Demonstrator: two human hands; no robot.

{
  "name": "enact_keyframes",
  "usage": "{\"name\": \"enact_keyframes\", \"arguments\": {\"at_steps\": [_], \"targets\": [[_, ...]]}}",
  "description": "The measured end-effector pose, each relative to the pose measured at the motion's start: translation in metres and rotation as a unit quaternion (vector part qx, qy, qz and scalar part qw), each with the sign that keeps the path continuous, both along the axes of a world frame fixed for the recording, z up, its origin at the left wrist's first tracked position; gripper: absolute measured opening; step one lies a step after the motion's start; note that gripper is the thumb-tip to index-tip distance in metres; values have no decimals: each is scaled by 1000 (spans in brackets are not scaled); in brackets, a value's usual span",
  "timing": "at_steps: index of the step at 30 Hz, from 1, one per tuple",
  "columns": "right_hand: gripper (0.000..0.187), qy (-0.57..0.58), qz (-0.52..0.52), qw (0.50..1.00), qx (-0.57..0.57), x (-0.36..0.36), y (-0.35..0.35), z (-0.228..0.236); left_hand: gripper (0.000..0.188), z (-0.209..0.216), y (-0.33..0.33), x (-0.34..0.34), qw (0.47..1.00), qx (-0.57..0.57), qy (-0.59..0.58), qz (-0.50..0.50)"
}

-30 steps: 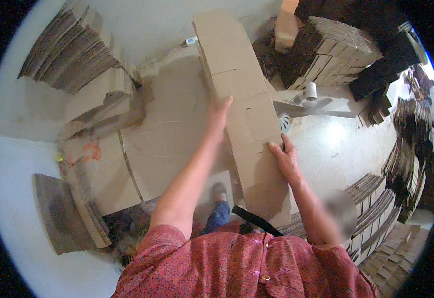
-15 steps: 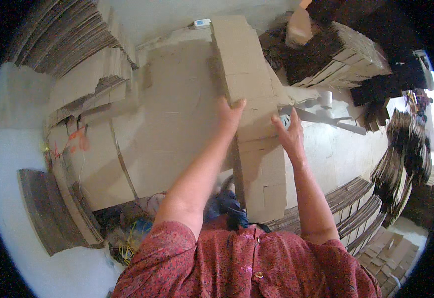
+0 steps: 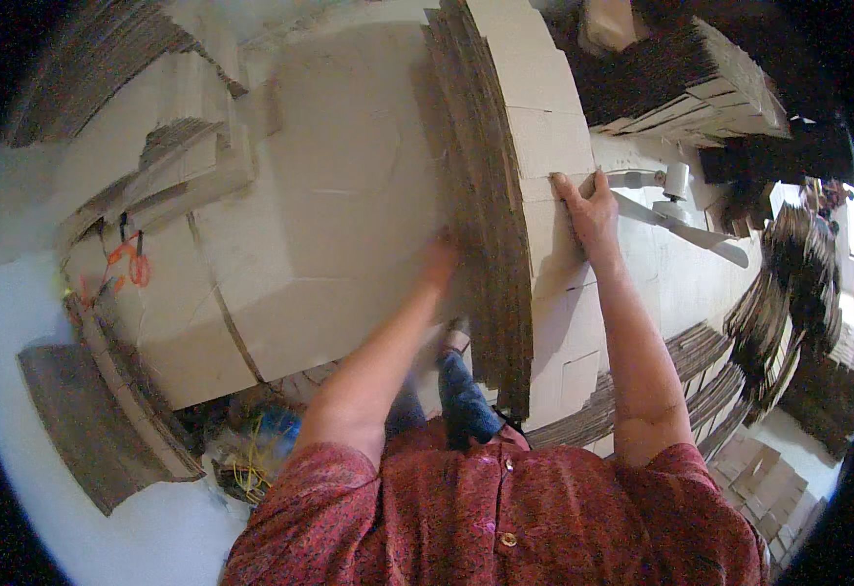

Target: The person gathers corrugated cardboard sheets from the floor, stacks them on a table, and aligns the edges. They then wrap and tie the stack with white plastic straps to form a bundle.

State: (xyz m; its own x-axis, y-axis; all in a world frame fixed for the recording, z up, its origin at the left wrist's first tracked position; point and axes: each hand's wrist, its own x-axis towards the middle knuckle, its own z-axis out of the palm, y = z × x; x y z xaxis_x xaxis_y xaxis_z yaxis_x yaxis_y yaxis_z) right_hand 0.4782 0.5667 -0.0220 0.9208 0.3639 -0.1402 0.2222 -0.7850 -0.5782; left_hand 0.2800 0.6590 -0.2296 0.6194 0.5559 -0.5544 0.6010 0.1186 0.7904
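Corrugated-cardboard stack (image 3: 495, 195), between hands. Right hand (image 3: 594, 221): fingers spread wide, touching edge. Left hand (image 3: 439, 262): blurred, finger state untellable. Step, apparently: steadying stack; next move calls for two-sided support.

A cardboard stack (image 3: 556, 146) runs from near to far in the middle, the left hand (image 3: 440, 262) at its left side, the right hand (image 3: 595, 223) on its right edge. Left of it lies a broad cardboard sheet (image 3: 349, 127), with a pile (image 3: 105, 63) at far left and leaning sheets (image 3: 100, 430) at near left. A fan (image 3: 676, 186) sits right, between a far-right bundle (image 3: 715, 88) and near-right stacks (image 3: 676, 366).
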Motion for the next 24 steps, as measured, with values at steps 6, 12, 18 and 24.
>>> {"name": "enact_keyframes", "arguments": {"at_steps": [6, 12, 18, 24], "targets": [[68, -3, -15, 998, 67, -9, 3, 2, 39, -40, 35, 15, 987, 55, -122, 93], [59, 44, -43, 992, 106, -9, 8, 10, 54, 12, 48, 44, 997, 24, 65, -17], [51, 27, -21, 995, 94, 12, -9, -2, 62, -31, 46, 54, 974, -186, -58, 117], [55, 45, -37, 996, 72, 20, -25, -2, 66, 7, 42, 64, 977, -166, -58, 120]]}}
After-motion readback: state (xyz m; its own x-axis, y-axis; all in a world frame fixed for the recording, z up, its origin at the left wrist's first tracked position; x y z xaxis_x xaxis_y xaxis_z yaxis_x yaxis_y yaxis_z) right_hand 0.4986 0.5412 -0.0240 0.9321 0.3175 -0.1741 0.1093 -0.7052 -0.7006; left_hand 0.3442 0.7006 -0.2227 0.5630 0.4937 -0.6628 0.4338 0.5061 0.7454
